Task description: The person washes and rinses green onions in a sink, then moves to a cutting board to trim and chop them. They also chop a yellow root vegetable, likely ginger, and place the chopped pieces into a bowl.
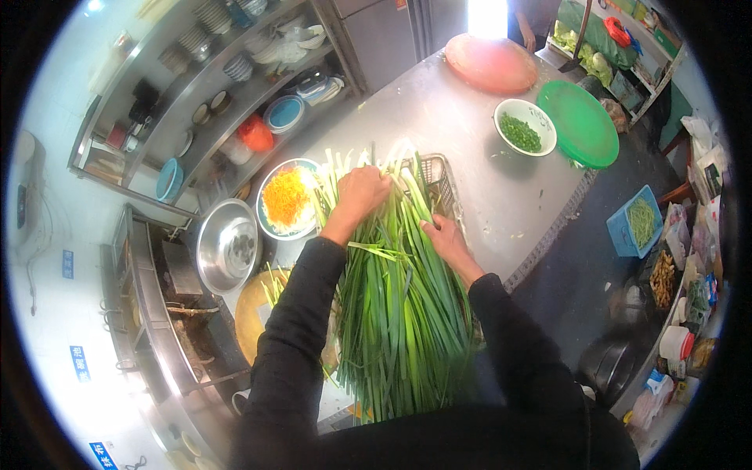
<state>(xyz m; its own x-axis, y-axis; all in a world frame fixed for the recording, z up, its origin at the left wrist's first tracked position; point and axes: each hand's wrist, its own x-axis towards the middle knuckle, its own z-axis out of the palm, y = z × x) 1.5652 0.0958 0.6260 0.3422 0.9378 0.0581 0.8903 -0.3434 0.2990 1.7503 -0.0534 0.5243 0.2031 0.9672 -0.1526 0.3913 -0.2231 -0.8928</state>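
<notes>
A large heap of long green leafy stalks with white ends, like scallions or garlic greens [393,317], lies over a plastic mesh basket [449,191] in front of me. My left hand [365,191] is closed on the pale upper part of some stalks. At the right edge of the heap, my right hand [445,238] has its thumb and fingers on a green stalk. Left of the heap stand a bowl of orange shreds [286,197] and a round wooden chopping board [249,314], partly hidden by my left sleeve.
The steel table [411,106] also holds a bowl of chopped greens [523,132], a green round board [578,123] and a red one [490,63]. An empty steel basin [228,247] stands left. Dish shelves [235,76] line the left; a person's hand [527,40] shows at the far end.
</notes>
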